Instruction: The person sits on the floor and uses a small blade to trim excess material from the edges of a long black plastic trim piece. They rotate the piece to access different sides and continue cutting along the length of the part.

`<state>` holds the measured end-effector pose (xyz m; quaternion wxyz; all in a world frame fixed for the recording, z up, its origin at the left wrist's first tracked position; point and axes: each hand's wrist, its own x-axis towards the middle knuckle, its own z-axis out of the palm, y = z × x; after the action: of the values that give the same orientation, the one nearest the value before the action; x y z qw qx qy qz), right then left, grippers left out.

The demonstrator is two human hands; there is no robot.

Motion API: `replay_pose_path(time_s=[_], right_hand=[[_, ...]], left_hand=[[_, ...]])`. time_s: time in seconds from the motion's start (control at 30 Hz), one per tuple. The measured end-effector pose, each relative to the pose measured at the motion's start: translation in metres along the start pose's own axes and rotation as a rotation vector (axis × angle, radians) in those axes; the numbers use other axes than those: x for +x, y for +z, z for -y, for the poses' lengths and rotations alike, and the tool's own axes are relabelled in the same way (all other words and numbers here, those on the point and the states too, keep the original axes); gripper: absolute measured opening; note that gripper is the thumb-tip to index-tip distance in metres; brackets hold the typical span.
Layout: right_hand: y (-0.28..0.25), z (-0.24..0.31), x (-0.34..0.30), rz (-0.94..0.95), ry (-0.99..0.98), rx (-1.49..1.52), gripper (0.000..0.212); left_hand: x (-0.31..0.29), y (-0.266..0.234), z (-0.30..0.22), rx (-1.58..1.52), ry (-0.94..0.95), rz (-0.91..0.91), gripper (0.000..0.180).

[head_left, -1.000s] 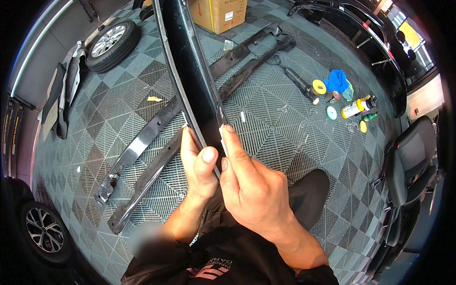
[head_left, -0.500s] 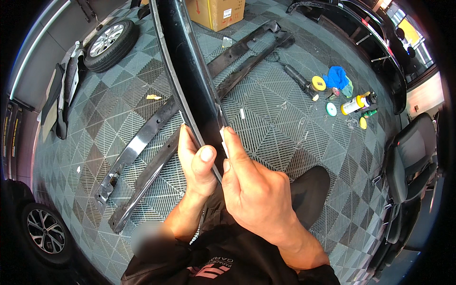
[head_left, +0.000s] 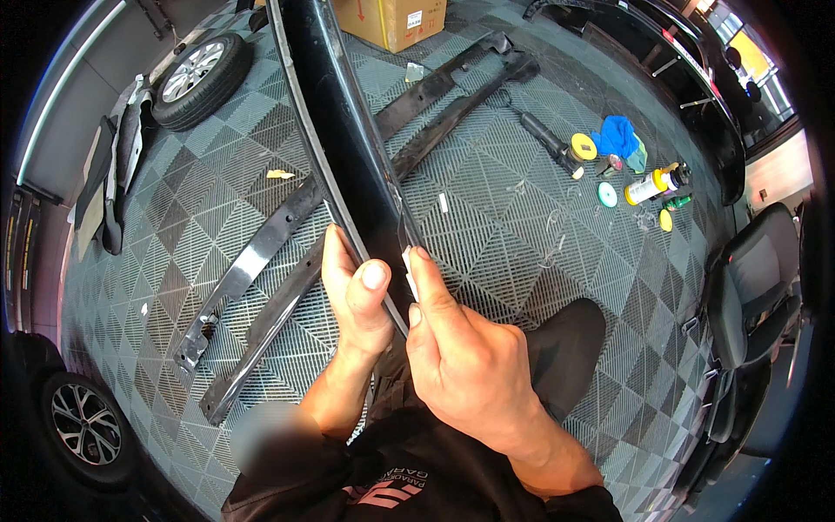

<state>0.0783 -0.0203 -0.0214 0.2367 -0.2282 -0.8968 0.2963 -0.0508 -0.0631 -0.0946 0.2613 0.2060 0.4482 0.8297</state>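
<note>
Since both hands work at the near end of the long black trim piece (head_left: 348, 104), it lies straight ahead of you, its long axis running away from your lap and leaning toward your left. Your left hand (head_left: 359, 304) sits at the left edge, fingers extended along its outer side, thumb raised; how firmly it grips, cannot tell. Your right hand (head_left: 465, 352) is at the right edge, thumb and forefinger pinching a small white strip (head_left: 410, 274) that lies along that edge. Right hand is nearer that edge; left fingertips reach slightly farther up the piece.

Look of the trim piece: glossy black, channel-shaped, deep hollow between two raised edges, the left edge duller and greyer. Bright streaks on the right wall. Far end runs out of view; near end partly covered by your hands.

Beyond it, on the grey tiled floor (head_left: 513, 261): two dark strips (head_left: 261, 248) lying slantwise, passing behind your trim piece. Small white bit (head_left: 444, 202) to its right. Farther right, a black power tool (head_left: 546, 137), a blue cloth (head_left: 617, 137), a yellow bottle (head_left: 645, 187). Farther off, a loose wheel (head_left: 193, 78) on your left and a cardboard box (head_left: 391, 24) ahead.
</note>
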Motion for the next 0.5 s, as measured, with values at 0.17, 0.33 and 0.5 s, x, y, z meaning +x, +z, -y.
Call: replay_pose_path(time_s=[0.17, 0.33, 0.5], right_hand=[[-0.006, 0.001, -0.001, 0.046, 0.017, 0.005, 0.052], [-0.015, 0.004, 0.004, 0.06, 0.007, 0.006, 0.049], [-0.03, 0.001, 0.007, -0.055, 0.04, 0.326, 0.041]], left_hand=[[-0.002, 0.003, -0.002, 0.011, 0.005, -0.008, 0.072], [-0.002, 0.0, -0.004, 0.02, -0.021, -0.01, 0.074], [-0.004, -0.002, -0.005, -0.011, 0.006, -0.026, 0.076]])
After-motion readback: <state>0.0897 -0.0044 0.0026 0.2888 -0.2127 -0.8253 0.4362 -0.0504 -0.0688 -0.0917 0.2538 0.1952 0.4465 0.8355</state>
